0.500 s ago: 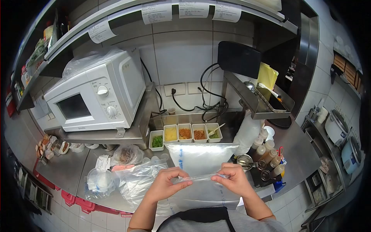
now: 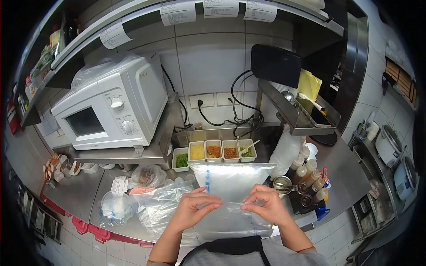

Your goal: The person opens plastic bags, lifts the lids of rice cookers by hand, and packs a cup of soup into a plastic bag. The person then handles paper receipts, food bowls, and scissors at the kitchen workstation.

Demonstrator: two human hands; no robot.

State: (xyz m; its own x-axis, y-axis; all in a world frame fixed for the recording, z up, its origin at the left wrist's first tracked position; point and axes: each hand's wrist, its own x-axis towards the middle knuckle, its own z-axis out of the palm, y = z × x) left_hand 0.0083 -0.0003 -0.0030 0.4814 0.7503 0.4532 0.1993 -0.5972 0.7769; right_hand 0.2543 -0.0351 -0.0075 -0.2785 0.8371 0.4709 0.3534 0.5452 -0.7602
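A thin clear plastic bag [image 2: 234,206] hangs between my two hands over the counter. My right hand [image 2: 267,207] pinches its edge between thumb and forefinger. On the other side, my left hand [image 2: 195,208] has thumb and forefinger closed together, with the film reaching their tips; how firmly they hold it is hard to see. Behind the hands stands a large translucent plastic sheet or bag [image 2: 233,177] with blue print on its left side. Crumpled clear plastic bags [image 2: 162,208] lie beside my left forearm.
White tubs hold chopped greens [image 2: 181,160], yellow food [image 2: 196,151] and brown toppings [image 2: 230,153] along the back. A white microwave [image 2: 104,106] sits on a raised shelf at left. Squeeze bottles [image 2: 310,177] and a metal cup [image 2: 282,184] stand at right.
The film strip stretched between my hands has gone slack and bunched toward my right fingers. My left fingertips have shifted slightly upward and right. The view has tilted a little.
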